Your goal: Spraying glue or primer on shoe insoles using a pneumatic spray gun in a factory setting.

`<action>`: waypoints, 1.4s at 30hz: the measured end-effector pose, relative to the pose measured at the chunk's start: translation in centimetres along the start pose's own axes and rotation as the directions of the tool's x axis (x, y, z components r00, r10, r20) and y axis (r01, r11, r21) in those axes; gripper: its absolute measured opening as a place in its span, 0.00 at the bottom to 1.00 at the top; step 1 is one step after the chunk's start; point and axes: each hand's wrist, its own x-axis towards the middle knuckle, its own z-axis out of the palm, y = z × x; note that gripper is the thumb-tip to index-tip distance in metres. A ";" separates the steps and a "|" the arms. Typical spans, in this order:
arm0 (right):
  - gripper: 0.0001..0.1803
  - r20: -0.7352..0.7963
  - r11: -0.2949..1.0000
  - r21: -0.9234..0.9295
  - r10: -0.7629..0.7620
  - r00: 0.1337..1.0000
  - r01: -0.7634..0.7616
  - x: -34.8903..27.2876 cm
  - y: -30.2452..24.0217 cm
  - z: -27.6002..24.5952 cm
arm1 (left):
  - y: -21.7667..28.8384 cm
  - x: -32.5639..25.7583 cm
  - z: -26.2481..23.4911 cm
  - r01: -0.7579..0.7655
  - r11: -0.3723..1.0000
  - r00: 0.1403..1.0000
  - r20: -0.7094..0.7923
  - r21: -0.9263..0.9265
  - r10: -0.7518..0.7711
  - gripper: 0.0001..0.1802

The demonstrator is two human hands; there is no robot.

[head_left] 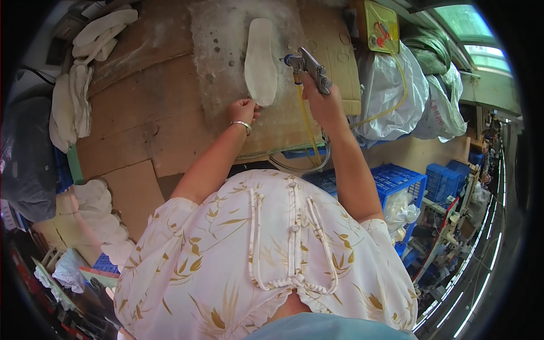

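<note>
A white shoe insole (262,62) lies lengthwise on a stained, whitish sheet (218,73) over the cardboard-covered table. My left hand (245,110), a bracelet at its wrist, has its fingers pinched at the insole's near end. In my right hand (326,105) is a metal spray gun (310,69), held just right of the insole with its blue-ringed nozzle turned toward it. Yellowish tubing (306,116) hangs below the gun. My fingers partly cover the gun's handle, and whether the trigger is pressed cannot be seen.
Stacked white insoles (71,107) lie at the table's left edge. A yellow tray (382,25) with small red items stands at the far right, above white plastic bags (391,90). A hose loops past these bags. Blue crates (405,184) stand by my right arm; a dark bag (28,158) sits far left.
</note>
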 end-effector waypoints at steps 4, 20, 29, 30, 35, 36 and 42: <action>0.17 -0.024 0.999 -0.036 -0.013 1.000 0.012 1.8 -0.9 0.2 | 0.1 -0.1 -0.1 0.014 1.000 1.000 -0.007 0.012 -0.014 0.09; 0.18 -0.069 0.998 -0.059 0.005 0.998 -0.009 7.7 -1.9 0.5 | 0.1 -0.1 0.0 0.046 0.998 0.999 -0.009 -0.031 -0.046 0.09; 0.18 -0.002 0.990 -0.113 0.085 0.996 -0.085 4.6 -1.3 -0.5 | 0.2 -0.3 -0.1 0.040 0.999 0.999 -0.009 -0.013 -0.040 0.09; 0.18 -0.005 0.990 -0.111 0.087 0.996 -0.087 4.2 -1.4 -0.6 | 0.1 -0.3 -0.1 0.040 0.999 0.999 -0.007 -0.010 -0.040 0.09; 0.18 0.040 0.983 -0.117 0.149 0.988 -0.144 2.3 -1.1 -1.1 | -0.1 -0.1 0.0 0.027 0.999 1.000 0.002 -0.018 -0.027 0.09; 0.18 0.039 0.982 -0.116 0.151 0.988 -0.146 2.0 -1.1 -1.1 | -0.1 -0.1 0.0 0.028 0.999 1.000 0.003 -0.016 -0.028 0.09; 0.18 0.035 0.977 -0.138 0.167 0.985 -0.161 0.0 -0.1 -1.3 | -0.2 -0.1 0.1 0.019 0.999 1.000 -0.001 -0.030 -0.019 0.09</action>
